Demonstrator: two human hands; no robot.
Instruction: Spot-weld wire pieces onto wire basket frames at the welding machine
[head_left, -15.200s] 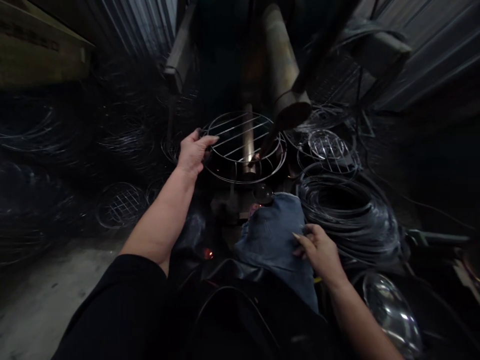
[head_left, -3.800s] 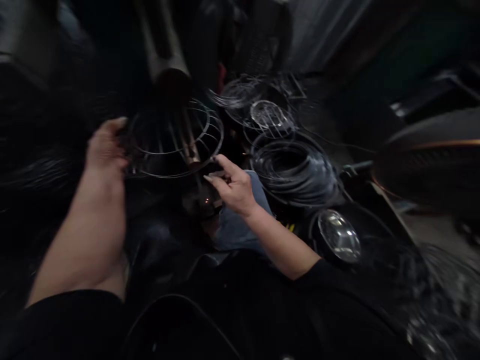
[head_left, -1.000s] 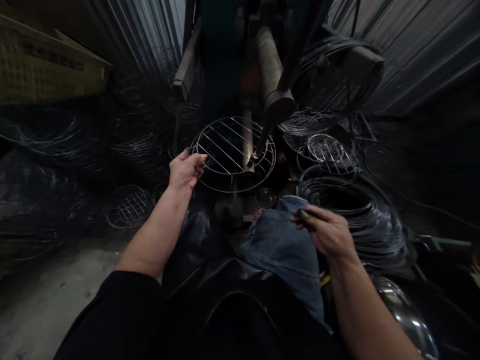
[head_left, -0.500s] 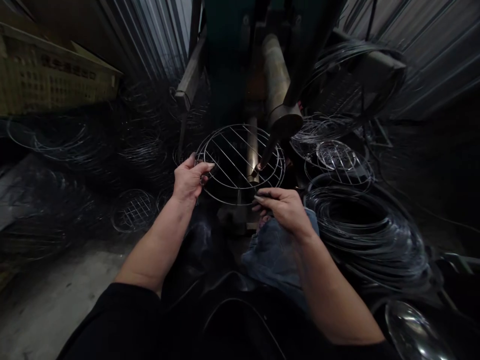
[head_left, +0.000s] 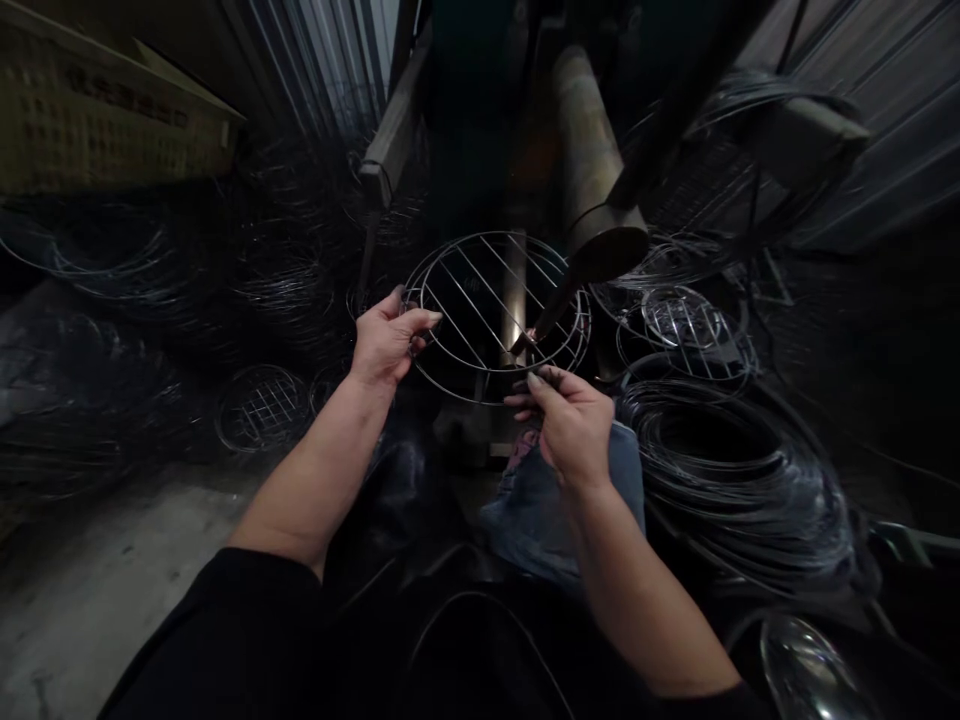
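Observation:
A round wire rack (head_left: 480,369), with rings and parallel bars across it, sits level in front of me at a machine. My left hand (head_left: 386,338) pinches its left rim between thumb and fingers. At the near rim, my right hand (head_left: 576,418) has thumb and index finger closed on the wire; the exact grip is partly hidden. Inside the ring, a slanted dark rod with a copper-coloured tip (head_left: 529,338) comes down by the brass-coloured lower bar (head_left: 514,290). Above that rod is a thick metal cylinder (head_left: 592,150).
A large coil of wire (head_left: 742,480) lies at right, with a smaller round rack (head_left: 682,320) behind it. Stacked wire rings (head_left: 281,290) and another rack (head_left: 262,408) are at left. A yellow crate (head_left: 112,120) stands upper left; blue cloth (head_left: 562,510) lies below my right hand.
My view has shifted slightly, so the machine and rack appear farther right. My right hand's thumb has come up over the near rim. The left hand keeps its hold.

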